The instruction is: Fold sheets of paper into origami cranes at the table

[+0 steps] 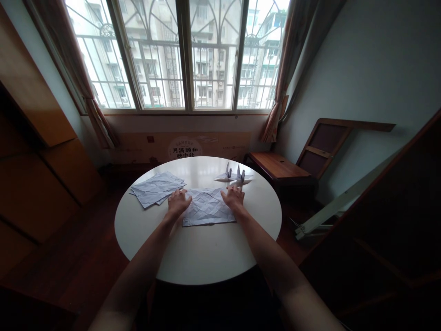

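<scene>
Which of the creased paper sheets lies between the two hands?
The middle sheet, with the left hand at one side and the right hand at the other; the other sheets overlap in a pile farther left.

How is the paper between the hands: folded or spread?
Spread: the creased paper lies nearly flat on the table, its broad face visible.

Left hand (178, 202), right hand (233, 197), both forearms (268, 248) bare

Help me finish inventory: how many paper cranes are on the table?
2: left crane and right crane, side by side beyond the right hand; more may be hidden.
</scene>
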### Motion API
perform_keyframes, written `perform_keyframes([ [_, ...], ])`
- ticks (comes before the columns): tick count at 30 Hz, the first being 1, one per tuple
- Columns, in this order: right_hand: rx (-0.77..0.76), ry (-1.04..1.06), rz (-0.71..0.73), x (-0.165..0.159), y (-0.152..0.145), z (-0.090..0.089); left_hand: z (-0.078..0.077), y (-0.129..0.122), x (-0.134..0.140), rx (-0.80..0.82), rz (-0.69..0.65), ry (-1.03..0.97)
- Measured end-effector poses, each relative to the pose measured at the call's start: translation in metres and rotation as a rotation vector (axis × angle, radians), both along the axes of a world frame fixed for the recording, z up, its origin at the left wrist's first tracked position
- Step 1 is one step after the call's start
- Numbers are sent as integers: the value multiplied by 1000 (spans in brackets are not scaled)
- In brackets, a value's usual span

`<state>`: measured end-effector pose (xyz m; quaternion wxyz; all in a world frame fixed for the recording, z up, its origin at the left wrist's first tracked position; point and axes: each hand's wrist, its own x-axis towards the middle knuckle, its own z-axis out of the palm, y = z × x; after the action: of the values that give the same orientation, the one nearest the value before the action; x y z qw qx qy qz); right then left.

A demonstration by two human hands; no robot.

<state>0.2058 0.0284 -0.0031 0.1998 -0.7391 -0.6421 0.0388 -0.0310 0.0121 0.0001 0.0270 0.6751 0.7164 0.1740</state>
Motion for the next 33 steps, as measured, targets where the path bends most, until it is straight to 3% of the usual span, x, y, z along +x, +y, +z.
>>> perform_keyframes([
  [6,-83,-14,30,2,1,-1,4,-3,1,-92,-40,-28],
  [10,-57,-40,112,-2,0,-4,5,-7,7,-84,-85,-40],
  [16,-100,-47,114,-3,-1,-3,-2,-4,9,-10,-100,-122],
  [21,-122,-42,129,-3,-1,-2,-7,10,6,144,-106,-539],
  [24,-125,-38,95,-3,-1,-2,-1,13,6,205,-63,-912],
  [28,-142,-27,113,-2,0,-1,10,13,4,100,105,-1370],
  [33,-134,6,88,-1,3,-2,15,14,1,70,253,-1648],
])
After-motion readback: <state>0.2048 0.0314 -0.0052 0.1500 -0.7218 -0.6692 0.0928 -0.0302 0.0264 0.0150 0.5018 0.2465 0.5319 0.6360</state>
